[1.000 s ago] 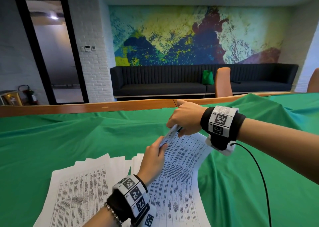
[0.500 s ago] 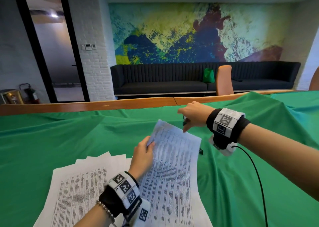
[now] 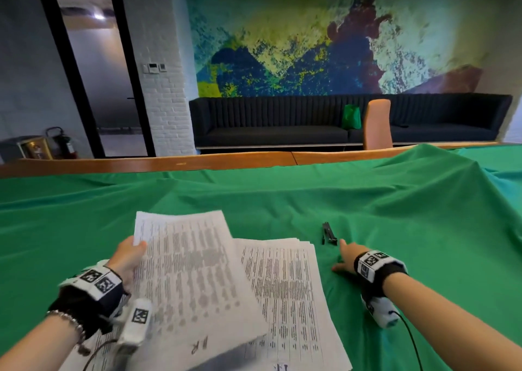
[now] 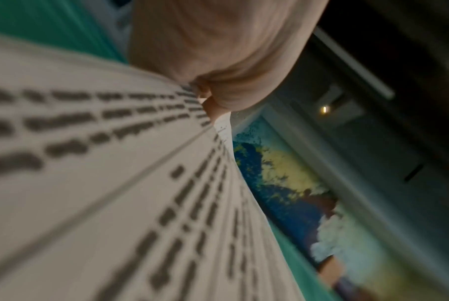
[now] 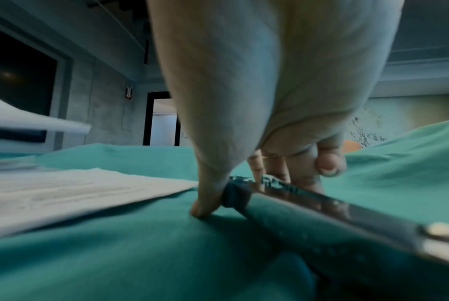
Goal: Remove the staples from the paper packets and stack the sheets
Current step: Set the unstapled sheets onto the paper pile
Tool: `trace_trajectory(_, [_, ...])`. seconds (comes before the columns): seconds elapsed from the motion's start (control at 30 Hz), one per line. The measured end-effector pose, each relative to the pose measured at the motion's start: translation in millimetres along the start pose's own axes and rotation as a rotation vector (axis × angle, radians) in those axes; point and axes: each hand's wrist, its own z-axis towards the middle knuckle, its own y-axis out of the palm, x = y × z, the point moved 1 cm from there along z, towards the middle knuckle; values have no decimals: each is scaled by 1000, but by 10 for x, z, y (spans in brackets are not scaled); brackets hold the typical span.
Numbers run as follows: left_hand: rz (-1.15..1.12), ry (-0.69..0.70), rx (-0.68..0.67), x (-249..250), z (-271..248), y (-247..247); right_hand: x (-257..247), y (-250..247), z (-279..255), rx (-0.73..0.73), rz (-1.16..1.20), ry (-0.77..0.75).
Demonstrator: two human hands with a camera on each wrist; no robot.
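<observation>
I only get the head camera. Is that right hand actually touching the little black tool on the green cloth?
Observer: Yes. The right wrist camera shows the right hand with its thumb against the tool's end, fingers behind it.
Visitor: Is the tool all black?
Observer: No, up close it has a shiny metal strip with a rivet.
Visitor: And the paper in the left hand?
Observer: The left wrist camera shows a second sheet's edge: more than one sheet.

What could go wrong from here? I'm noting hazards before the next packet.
The left hand pinches the lifted sheets at one edge only, so they could sag or slip and land askew on the fanned stack. The right hand rests beside the staple remover on the wrinkled cloth; reaching may nudge it.
</observation>
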Motion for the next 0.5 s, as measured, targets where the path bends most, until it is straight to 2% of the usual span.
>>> trace_trajectory(0.13, [332, 45, 74, -343, 65, -208, -71, -3, 35, 62, -98, 20])
trace_trajectory(0.23, [536, 67, 108, -361, -64, -237, -185, -99, 17, 108, -112, -22])
trace_trajectory(0.37, [722, 132, 114, -330, -30, -269, -414, -116, 38, -11, 119, -79])
trace_trajectory(0.5, [804, 114, 123, -294, 30, -296, -528, 0, -67, -176, 269, -78])
